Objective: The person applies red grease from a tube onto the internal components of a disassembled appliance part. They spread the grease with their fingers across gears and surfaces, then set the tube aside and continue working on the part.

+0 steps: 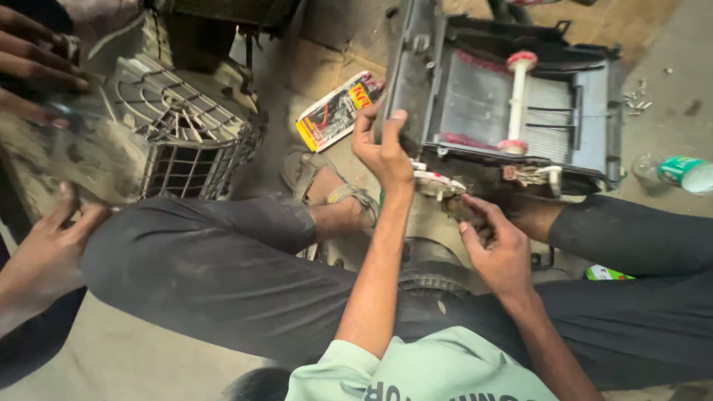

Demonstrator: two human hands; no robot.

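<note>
My left hand [382,148] is closed on the left edge of a black plastic housing [594,126] that lies on the floor in front of me. Inside the housing is a grey finned panel with a white rod [518,100] with pink ends across it. My right hand [496,249] is lower, at the housing's near edge, its fingers pinched on a small dark part [459,208]. A small white and red piece [438,182] sits between my two hands. My legs in dark trousers and a sandalled foot [334,194] lie beneath my arms.
A grey grilled casing [178,126] stands at the left, with another person's hands beside it at the top left [37,56] and at my knee [44,252]. A red and yellow flat packet [338,111], a plastic bottle [683,172] and loose screws [635,100] lie on the floor.
</note>
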